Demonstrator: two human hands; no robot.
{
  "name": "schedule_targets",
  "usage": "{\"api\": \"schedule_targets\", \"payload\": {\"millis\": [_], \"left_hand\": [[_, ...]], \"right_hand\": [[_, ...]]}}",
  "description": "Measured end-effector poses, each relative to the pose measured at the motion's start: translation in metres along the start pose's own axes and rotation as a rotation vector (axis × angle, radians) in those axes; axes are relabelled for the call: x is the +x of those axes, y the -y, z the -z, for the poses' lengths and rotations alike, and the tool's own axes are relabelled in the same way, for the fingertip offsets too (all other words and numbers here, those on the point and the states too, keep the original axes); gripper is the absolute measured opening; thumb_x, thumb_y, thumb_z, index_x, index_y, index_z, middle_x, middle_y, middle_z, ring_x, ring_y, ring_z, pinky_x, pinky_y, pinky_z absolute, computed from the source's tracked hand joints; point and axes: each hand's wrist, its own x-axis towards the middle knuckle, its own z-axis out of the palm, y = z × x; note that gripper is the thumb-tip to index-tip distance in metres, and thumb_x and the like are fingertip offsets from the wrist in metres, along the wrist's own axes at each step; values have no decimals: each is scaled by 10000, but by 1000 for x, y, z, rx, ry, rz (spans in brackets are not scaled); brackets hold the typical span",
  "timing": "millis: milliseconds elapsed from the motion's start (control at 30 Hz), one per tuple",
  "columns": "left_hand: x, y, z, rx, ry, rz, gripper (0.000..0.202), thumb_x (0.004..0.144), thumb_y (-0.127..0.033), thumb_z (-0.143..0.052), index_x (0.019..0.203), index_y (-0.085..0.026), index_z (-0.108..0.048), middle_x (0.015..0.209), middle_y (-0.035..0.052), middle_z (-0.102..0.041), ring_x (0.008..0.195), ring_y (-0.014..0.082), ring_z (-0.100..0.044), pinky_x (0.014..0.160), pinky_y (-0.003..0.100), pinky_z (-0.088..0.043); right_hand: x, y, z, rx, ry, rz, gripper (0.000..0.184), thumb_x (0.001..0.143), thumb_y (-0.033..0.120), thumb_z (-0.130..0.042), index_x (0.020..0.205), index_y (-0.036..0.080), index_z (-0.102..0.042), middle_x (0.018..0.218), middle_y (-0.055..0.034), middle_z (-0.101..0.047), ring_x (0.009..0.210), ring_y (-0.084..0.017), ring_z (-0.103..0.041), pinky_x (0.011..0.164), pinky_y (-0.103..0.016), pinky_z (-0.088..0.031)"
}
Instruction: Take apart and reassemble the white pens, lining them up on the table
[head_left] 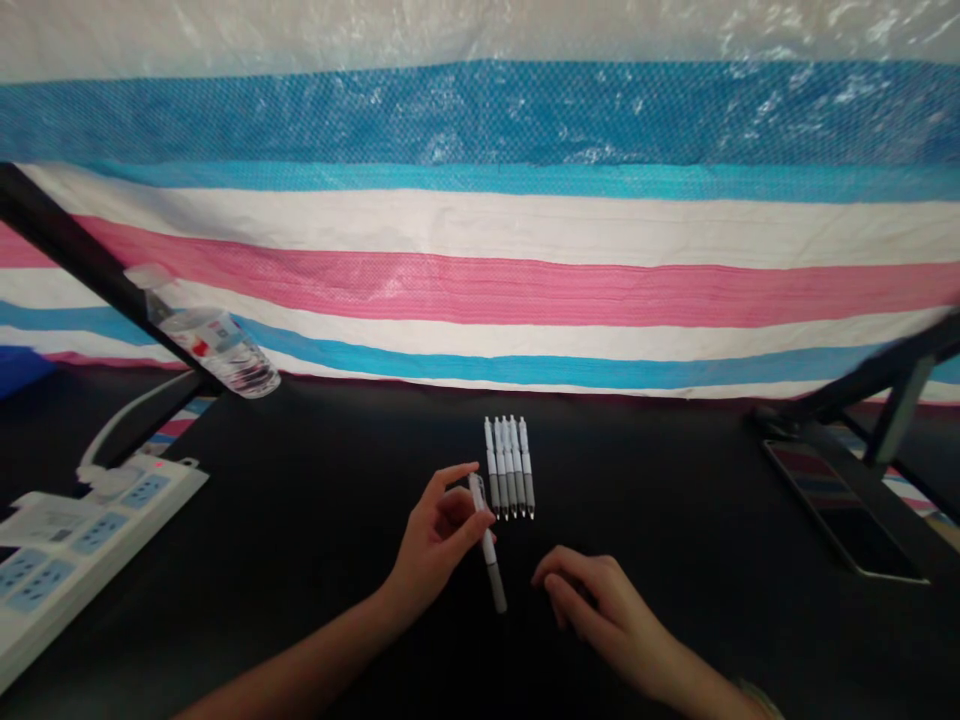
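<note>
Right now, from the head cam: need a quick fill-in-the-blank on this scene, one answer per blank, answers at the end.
The left hand holds one white pen, while the right hand holds ____.
The row of pens on the black table lies side by side, tips pointing ____ the person.
The white power strip sits toward the ____ side of the view.

Missing words: nothing; toward; left.
</note>
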Motion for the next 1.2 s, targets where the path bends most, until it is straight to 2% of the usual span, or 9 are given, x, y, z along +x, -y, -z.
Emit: {"api": "schedule_targets", "payload": {"millis": [100, 267, 433, 633, 800, 933, 1200], "left_hand": [[1, -1, 0, 35, 4, 10, 476, 813, -280, -755, 1234, -230, -540, 766, -37, -664, 675, 165, -687, 679, 320, -575], [3, 2, 1, 25, 23, 14, 596, 820, -278, -748, 1338, -248, -453, 778, -40, -675, 660, 152, -679, 661, 302, -572], [5, 4, 3, 13, 31, 23, 478, 825, -279, -745, 1227, -240, -489, 782, -34, -678, 677, 162, -692, 669, 306, -574], [6, 1, 4, 5, -18, 5, 567, 838, -272, -731, 1325, -249, -440, 776, -45, -651, 671, 146, -663, 667, 290, -553], [9, -1, 7, 15, -40, -6, 467, 833, -295, -739, 1227, -237, -495, 772, -34, -658, 695, 168, -681, 683, 301, -551], [10, -2, 8, 17, -59, -7, 513, 840, -306, -731, 1277, -247, -470, 774, -34, -664, 700, 169, -681, 692, 303, -550], [13, -3, 7, 23, -115, -24, 479, 808, -323, -754, 1212, -229, -515, 764, -26, -679, 696, 185, -691, 692, 309, -545]], "right_hand": [[1, 1, 1, -2, -1, -9, 359, 1033, 446, -423, 946, 184, -651, 638, 24, -566, 572, -121, -510, 542, -230, -347], [1, -1, 1, 11, 0, -2, 345, 1031, 435, -426, 950, 184, -649, 640, 27, -553, 566, -120, -500, 537, -231, -341], [0, -3, 0, 14, 15, -7, 335, 1033, 424, -425, 954, 185, -647, 660, 26, -545, 576, -118, -492, 539, -232, -338], [0, -2, 0, -12, 6, -14, 346, 1026, 434, -426, 941, 185, -650, 662, 23, -532, 590, -125, -480, 548, -240, -334], [0, -2, 0, -3, 15, -10, 350, 1029, 442, -422, 953, 187, -649, 660, 25, -536, 583, -122, -485, 550, -240, -341], [0, -3, 0, -23, 5, 3, 326, 1027, 424, -436, 944, 193, -650, 653, 26, -546, 586, -124, -490, 551, -241, -339], [3, -2, 1, -17, -10, 4, 296, 1008, 400, -462, 945, 186, -656, 643, 24, -562, 572, -123, -495, 544, -240, -337]]}}
